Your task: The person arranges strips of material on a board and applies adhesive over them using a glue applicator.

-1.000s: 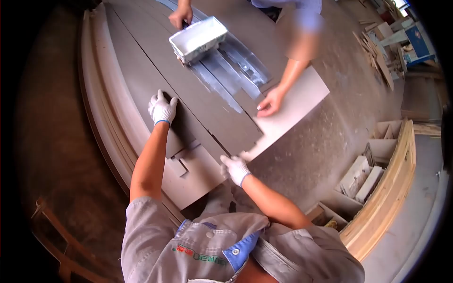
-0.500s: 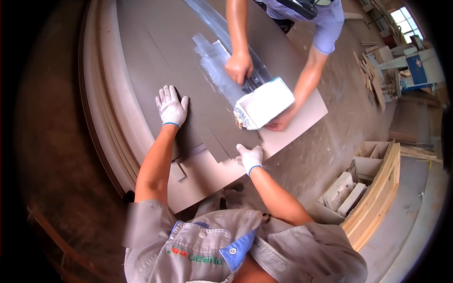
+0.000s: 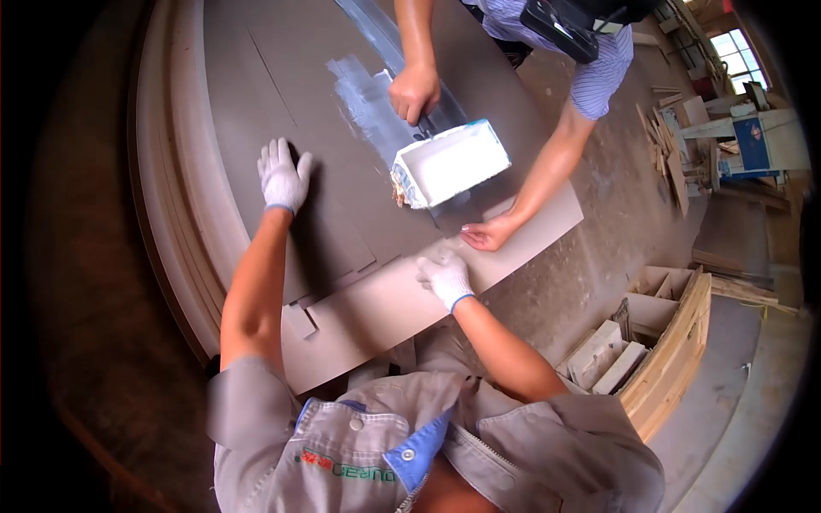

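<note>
My left hand (image 3: 285,178), in a white knit glove, lies flat with fingers spread on a dark grey-brown sheet (image 3: 244,103). My right hand (image 3: 446,279), gloved likewise, rests at the near side over a pale board (image 3: 359,321), close to the sheet's edge. Its fingers are curled in; whatever they may grip is hidden. Across from me, a co-worker's hand (image 3: 416,90) grips the handle of a white box-shaped spreader (image 3: 453,164) on the sheet. That person's other hand (image 3: 487,232) is near the sheet's edge, just beyond my right hand.
A whitish wet smear (image 3: 363,94) marks the sheet behind the spreader. Stacked curved panel edges (image 3: 175,171) run along the left. On the floor at right stands a wooden bin (image 3: 663,342) with offcuts (image 3: 599,350). Scrap boards (image 3: 667,158) lie farther back.
The spreader and co-worker's hands have shifted left in view. More of the pale board shows along the near edge. My right hand's fingers have curled in; my left hand stays flat.
</note>
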Tool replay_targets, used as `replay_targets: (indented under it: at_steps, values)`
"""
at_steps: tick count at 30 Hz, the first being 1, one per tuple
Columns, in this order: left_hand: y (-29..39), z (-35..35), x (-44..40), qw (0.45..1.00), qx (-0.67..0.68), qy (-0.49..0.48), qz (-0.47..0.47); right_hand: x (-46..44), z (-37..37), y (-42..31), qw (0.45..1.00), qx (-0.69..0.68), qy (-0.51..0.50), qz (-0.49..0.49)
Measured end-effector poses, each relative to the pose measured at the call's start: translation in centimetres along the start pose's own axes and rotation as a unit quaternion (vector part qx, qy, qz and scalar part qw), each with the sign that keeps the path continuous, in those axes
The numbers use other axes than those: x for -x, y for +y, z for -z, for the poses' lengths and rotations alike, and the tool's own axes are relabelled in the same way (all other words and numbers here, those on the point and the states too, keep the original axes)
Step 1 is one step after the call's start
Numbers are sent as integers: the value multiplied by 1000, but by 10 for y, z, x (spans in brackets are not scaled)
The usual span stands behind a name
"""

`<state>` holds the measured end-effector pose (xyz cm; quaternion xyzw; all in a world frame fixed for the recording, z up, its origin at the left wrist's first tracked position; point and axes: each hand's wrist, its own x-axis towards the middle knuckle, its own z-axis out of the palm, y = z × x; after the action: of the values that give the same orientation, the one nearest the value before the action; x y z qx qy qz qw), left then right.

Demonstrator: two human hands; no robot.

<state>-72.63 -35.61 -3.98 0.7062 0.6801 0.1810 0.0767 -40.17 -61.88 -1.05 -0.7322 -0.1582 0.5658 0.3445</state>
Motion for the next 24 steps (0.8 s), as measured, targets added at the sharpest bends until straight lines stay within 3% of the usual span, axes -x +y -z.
replay_targets:
  at_steps: [1, 3, 5, 6, 7, 8, 9, 11, 12, 16, 19, 24]
  values:
    - [22, 14, 29, 999, 47, 9, 3, -4, 17, 1, 1000, -2, -2, -2]
    - [90, 55, 108, 996, 31, -70, -44, -8, 42, 2, 999, 38, 38, 6]
    - [149, 81, 163, 977, -33, -196, -72, -22, 50, 4, 997, 65, 27, 20]
    - [158, 73, 179, 977, -41, -195, -71, -49, 54, 23, 964, 190, 21, 186]
    - [160, 56, 189, 977, -48, -194, -71, -67, 55, 31, 888, 305, 17, 344]
    - [161, 45, 191, 985, -39, -158, -56, -67, 50, 19, 862, 338, 15, 376]
    - [159, 35, 194, 985, -44, -158, -56, -62, 44, 11, 864, 334, 12, 377]
    - [160, 29, 192, 991, -17, -119, -59, -61, 41, -3, 946, 215, -51, 237]
    - [161, 27, 193, 989, -27, -137, -50, -63, 45, -12, 942, 241, -90, 213]
    - [163, 20, 196, 990, -30, -124, -55, -54, 69, -21, 936, 249, -81, 233]
    - [183, 30, 201, 991, -40, -125, -21, -40, 103, -21, 909, 295, -28, 294]
    - [237, 26, 206, 983, -93, -149, 47, -62, 162, -32, 888, 381, 59, 249]
